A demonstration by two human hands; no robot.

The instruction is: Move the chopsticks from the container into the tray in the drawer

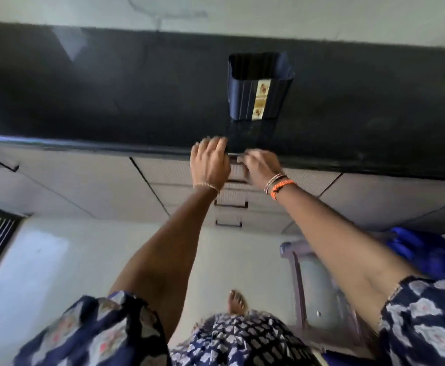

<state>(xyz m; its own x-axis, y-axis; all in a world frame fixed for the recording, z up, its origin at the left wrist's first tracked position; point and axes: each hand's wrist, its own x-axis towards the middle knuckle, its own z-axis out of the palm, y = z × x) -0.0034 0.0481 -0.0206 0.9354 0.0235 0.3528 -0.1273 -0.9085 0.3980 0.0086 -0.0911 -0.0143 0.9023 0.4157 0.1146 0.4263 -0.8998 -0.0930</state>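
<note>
Both hands are at the top drawer point(236, 170) under the front edge of the dark desk point(110, 101). The left hand point(210, 165) lies with its fingers spread over the desk edge, and the right hand point(259, 167) has its fingers curled at the drawer's handle point(233, 155). The picture is smeared here, so I cannot tell whether either grip is closed on the handle or only resting against it. The drawer looks shut or barely started, so the tray inside is hidden, and two more drawers sit below it.

The container point(259, 87) stands upright on the desk, straight behind the hands and well apart from them. It is a dark blue ribbed holder with a pale patterned strip down its front. From this angle its mouth looks dark and no chopsticks can be made out inside, so they are either hidden low in it or not visible.

Chopsticks should be light, stiff and thin, and likely smooth enough to slip or roll. I would pinch them together as a bundle near the upper ends, lift straight up out of the holder, then lay them flat along a tray slot once the drawer is open
</note>
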